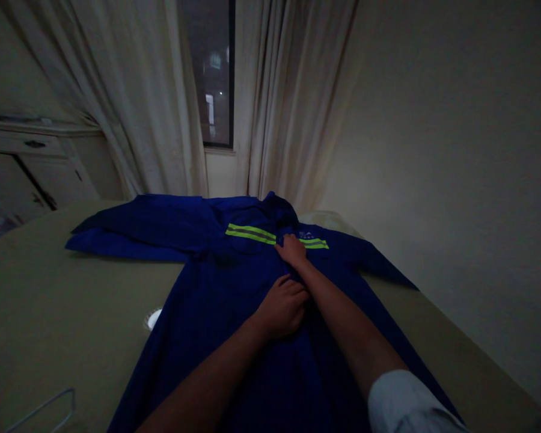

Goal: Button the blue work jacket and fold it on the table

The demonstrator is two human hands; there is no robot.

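Observation:
A dark blue work jacket (234, 282) lies spread out, front up, with its sleeves stretched to both sides and its collar at the far end. Yellow-green and grey reflective strips cross its chest, and a small pale logo sits above the right-hand strip. My right hand (292, 249) is closed on the front opening, between the two strips. Nearer to me, my left hand (283, 307) has its fingers curled onto the same front edge. Both hands cover the fabric they grip, so the fastening there is hidden.
The jacket rests on a wide greenish-beige surface (94, 313). A white round object (153, 319) shows beside the jacket's left edge, and a thin wire-like piece (49, 406) lies at the lower left. Behind are curtains (144, 90), a window (211, 78) and a cabinet (31, 162); a wall (455, 150) borders the right.

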